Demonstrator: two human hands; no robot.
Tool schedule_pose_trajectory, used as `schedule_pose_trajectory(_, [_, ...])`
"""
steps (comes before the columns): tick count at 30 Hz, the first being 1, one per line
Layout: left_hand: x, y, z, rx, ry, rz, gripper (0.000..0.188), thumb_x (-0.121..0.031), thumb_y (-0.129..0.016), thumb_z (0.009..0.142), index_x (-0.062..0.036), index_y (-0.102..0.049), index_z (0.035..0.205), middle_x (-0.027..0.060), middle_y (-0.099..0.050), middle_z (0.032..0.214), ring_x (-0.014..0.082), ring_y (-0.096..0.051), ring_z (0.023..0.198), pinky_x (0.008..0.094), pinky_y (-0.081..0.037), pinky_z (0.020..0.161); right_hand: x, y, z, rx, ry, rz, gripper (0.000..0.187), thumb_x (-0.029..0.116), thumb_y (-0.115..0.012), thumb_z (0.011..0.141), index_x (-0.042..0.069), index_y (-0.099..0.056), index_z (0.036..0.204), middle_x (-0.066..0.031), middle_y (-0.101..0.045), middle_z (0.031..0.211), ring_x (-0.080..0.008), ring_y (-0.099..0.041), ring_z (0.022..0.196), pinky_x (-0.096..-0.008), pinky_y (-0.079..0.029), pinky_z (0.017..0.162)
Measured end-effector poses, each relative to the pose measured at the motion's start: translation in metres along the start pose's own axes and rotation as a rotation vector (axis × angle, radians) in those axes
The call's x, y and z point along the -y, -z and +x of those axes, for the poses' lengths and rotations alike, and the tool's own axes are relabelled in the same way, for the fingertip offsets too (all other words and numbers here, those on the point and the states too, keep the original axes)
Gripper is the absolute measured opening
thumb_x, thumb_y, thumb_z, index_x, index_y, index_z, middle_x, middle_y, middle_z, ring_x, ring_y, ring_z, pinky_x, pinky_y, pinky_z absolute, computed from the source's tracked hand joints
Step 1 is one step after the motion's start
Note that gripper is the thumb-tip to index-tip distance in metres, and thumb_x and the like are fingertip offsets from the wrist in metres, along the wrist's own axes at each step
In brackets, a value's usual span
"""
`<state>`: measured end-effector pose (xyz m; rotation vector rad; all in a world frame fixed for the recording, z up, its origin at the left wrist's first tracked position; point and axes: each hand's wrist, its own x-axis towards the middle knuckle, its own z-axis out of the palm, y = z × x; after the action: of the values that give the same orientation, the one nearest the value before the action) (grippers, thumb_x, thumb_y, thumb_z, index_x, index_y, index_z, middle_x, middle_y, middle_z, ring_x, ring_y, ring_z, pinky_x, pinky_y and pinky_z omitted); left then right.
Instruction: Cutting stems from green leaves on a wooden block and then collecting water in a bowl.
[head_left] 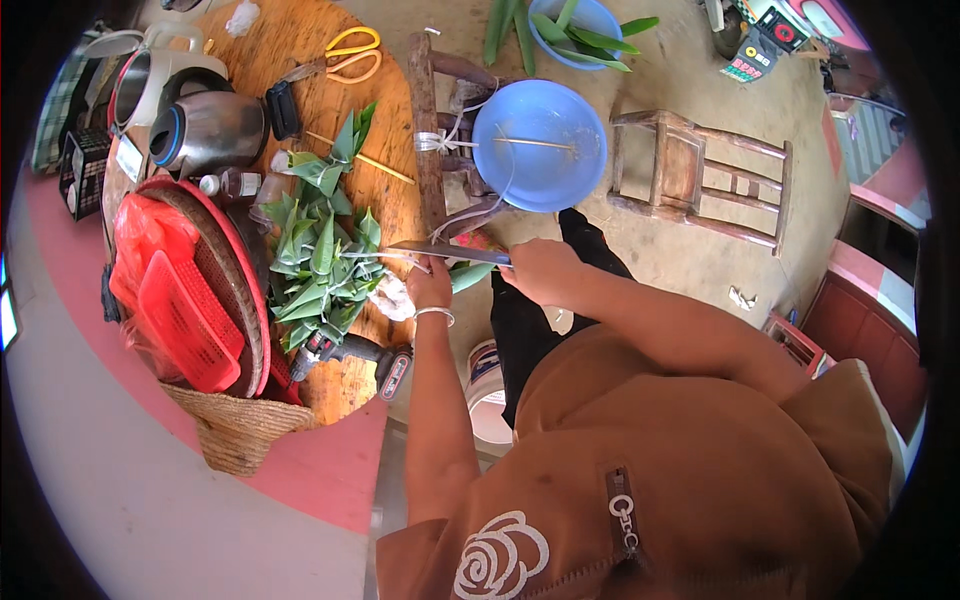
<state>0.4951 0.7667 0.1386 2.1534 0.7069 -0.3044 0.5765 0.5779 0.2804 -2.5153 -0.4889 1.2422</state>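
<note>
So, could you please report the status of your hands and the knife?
Right hand gripping knife. Left hand at white strings, its grip unclear. Blade appears close to left hand; green leaf bundles beyond its tip.

This looks like a home, a lived-in household room with everyday things all around. At ten o'clock, a metal electric kettle (215,128) stands on a worn wooden table (295,35). A red plastic basket (190,320) sits toward nine, a woven straw hat (235,428) at eight, a blue basin (548,188) at one, and a rustic wooden chair (682,172) at two.
</note>
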Motion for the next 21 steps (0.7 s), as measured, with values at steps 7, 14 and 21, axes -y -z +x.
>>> schedule_pose_trajectory(7, [-0.014,0.002,-0.002,-0.050,-0.014,-0.013,0.028,-0.023,-0.050,0.085,-0.0028,-0.064,0.073,0.0147,-0.062,0.063,0.0306,-0.061,0.060,0.0397,-0.046,0.059,0.019,0.017,0.007,0.020,0.022,-0.105,0.022,0.021,-0.053,0.083,0.002,-0.064,0.080,-0.0153,-0.065,0.081,-0.0316,-0.064,0.075,-0.0438,-0.051,0.065])
schedule_pose_trajectory(14, [0.005,0.007,-0.017,-0.112,-0.006,0.064,0.034,-0.031,-0.049,0.086,-0.0037,-0.064,0.074,0.0193,-0.062,0.069,0.0358,-0.062,0.067,0.0449,-0.047,0.063,0.047,0.033,-0.007,0.081,0.051,-0.309,0.025,0.027,-0.060,0.079,0.004,-0.067,0.084,-0.0136,-0.066,0.085,-0.0274,-0.065,0.081,-0.0388,-0.052,0.067])
schedule_pose_trajectory(21, [-0.022,0.030,-0.083,-0.133,-0.176,-0.003,0.030,-0.027,-0.053,0.086,-0.0053,-0.056,0.067,0.0168,-0.055,0.062,0.0355,-0.055,0.058,0.0429,-0.043,0.054,0.051,0.018,-0.005,0.024,0.116,-0.317,0.035,0.035,-0.053,0.084,0.002,-0.065,0.082,-0.0178,-0.065,0.079,-0.0324,-0.064,0.078,-0.0430,-0.051,0.066])
